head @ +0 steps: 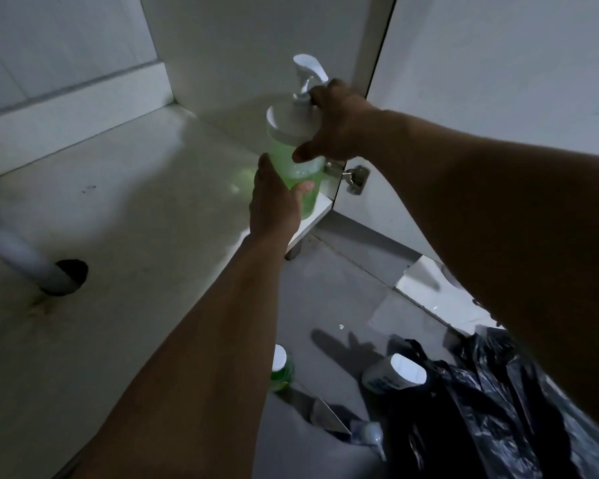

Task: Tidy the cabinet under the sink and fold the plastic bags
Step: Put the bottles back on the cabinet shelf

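1. In the upper centre of the frame we see a clear plastic pump bottle of green liquid with a white cap and white pump head (pixel 293 150); it is held over the front right corner of the white cabinet floor (pixel 135 209), and whether its base touches the floor we cannot tell.
2. Our left hand (pixel 277 202) wraps around the lower body of the bottle, fingers curled round the green part; our right hand (pixel 336 122) grasps the white cap from the right, thumb on the front and fingers behind the pump stem.
3. At the left edge a grey drain pipe (pixel 21 257) slants down into a dark round hole in the cabinet floor.
4. Just right of the bottle a metal door hinge (pixel 350 176) sits on the open white cabinet door (pixel 498 98).
5. On the grey tiled floor in the lower right lie crumpled black plastic bags (pixel 491 409); beside them to the left stands a white jar with a blue label (pixel 391 373), and farther left a small green bottle with a white cap (pixel 281 369).
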